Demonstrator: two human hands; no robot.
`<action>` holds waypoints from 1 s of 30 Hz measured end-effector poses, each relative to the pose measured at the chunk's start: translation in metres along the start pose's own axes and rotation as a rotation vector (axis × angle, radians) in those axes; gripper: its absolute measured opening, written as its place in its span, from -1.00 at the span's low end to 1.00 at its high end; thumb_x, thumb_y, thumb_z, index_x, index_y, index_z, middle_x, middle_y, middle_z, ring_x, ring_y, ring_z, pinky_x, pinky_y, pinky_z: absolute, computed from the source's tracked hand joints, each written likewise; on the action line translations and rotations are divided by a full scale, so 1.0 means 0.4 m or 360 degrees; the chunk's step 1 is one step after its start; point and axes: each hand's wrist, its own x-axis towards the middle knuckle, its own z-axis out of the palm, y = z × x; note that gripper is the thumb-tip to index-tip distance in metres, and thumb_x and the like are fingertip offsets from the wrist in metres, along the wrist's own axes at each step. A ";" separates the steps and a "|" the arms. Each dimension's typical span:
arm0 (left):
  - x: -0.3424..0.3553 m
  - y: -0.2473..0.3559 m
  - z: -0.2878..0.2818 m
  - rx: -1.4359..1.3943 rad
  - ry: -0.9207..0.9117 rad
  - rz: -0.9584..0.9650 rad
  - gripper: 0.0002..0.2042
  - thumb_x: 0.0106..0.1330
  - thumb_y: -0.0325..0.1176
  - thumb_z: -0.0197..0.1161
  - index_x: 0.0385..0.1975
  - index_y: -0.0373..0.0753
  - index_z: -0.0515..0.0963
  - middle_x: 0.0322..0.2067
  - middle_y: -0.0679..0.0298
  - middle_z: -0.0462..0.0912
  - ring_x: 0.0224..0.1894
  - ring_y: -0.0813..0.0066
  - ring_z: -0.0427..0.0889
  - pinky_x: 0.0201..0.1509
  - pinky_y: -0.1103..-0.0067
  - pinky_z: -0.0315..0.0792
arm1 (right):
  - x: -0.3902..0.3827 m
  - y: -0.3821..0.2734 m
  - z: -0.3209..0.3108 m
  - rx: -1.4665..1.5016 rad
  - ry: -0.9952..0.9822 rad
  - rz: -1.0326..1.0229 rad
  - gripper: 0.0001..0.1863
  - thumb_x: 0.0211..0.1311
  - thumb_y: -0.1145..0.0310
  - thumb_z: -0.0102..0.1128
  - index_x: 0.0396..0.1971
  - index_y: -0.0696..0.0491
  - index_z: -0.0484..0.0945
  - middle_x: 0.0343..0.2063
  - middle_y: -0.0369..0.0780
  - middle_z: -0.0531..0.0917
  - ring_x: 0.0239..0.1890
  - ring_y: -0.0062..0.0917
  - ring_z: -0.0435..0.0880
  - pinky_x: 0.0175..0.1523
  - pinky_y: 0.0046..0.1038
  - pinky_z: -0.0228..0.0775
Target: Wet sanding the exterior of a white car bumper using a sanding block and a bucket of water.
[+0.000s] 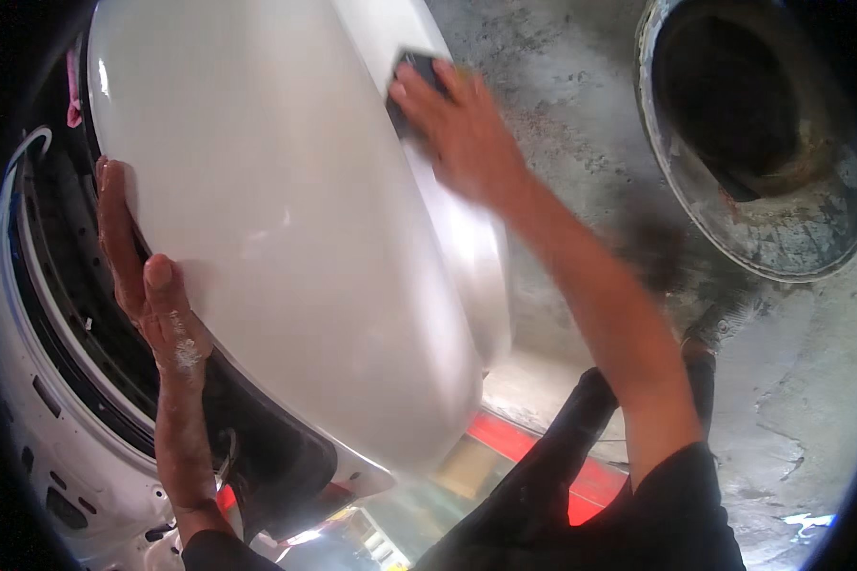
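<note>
On white panel, block clasped beneath right grip, left grip spread along edge

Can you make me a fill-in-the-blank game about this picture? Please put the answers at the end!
1. Of the left hand and the right hand, the one holding the dark block is the ____ hand.
2. The big smooth panel beside the left hand is coloured ____.
3. The person's sleeves are coloured ____.
4. In the picture, the round tub is to the ____ of the panel.

Missing words: right; white; black; right.
</note>
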 end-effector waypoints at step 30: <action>0.026 -0.034 -0.040 0.0341 -0.0087 0.0192 -0.14 0.40 0.50 -0.13 0.57 0.06 0.22 0.59 0.05 0.11 0.64 0.09 0.05 0.64 -0.07 0.07 | -0.080 -0.036 0.008 -0.0040 -0.0174 0.0236 -0.28 0.25 0.49 0.25 0.47 0.07 0.38 0.52 -0.12 0.32 0.44 0.15 0.31 0.50 -0.04 0.31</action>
